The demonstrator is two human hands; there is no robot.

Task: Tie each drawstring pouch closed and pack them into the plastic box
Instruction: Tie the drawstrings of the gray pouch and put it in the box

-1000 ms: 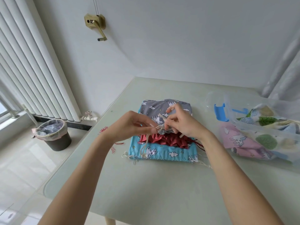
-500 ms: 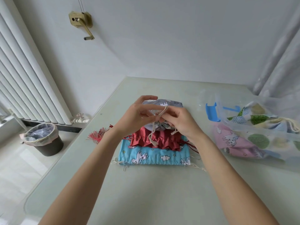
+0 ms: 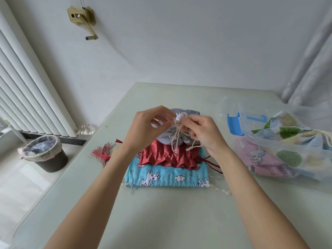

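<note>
Centre of frame: both bare hands raised over a stack of pouches on the pale green tabletop (image 3: 161,221). Left hand (image 3: 145,130) pinches the cream cotton drawstring cord (image 3: 177,135) of the grey animal-print fabric pouch (image 3: 168,137), thumb and fingertips closed on a loop near the top, other fingers loosely curled. Right hand (image 3: 204,133) also grips the same cord, fingertips meeting the left hand's just above the pouch's gathered mouth. Cord ends hang down in front of the pouch; whether a knot is finished, cannot tell.

Grey pouch sits on top of a dark red pleated satin pouch (image 3: 168,157), which lies on a flat light-blue cartoon-print pouch (image 3: 167,177), nearest the bottom of the frame. Blue pouch mouth is gathered, with cream strings sticking out at both lower corners. Red tassel (image 3: 102,153) lies on the table left of the stack, red braided cord (image 3: 213,164) trails right of it.

Right side of frame: clear plastic storage box (image 3: 287,159) with blue clips, well apart from the stack. Inside it a pink animal-print pouch (image 3: 255,155) and a white pouch with green leaf print (image 3: 287,133).

Lower left: dark round bin with plastic liner (image 3: 45,155) on the floor beside a white ribbed radiator (image 3: 32,90). Upper left: brass crank fitting on the wall (image 3: 82,18)
</note>
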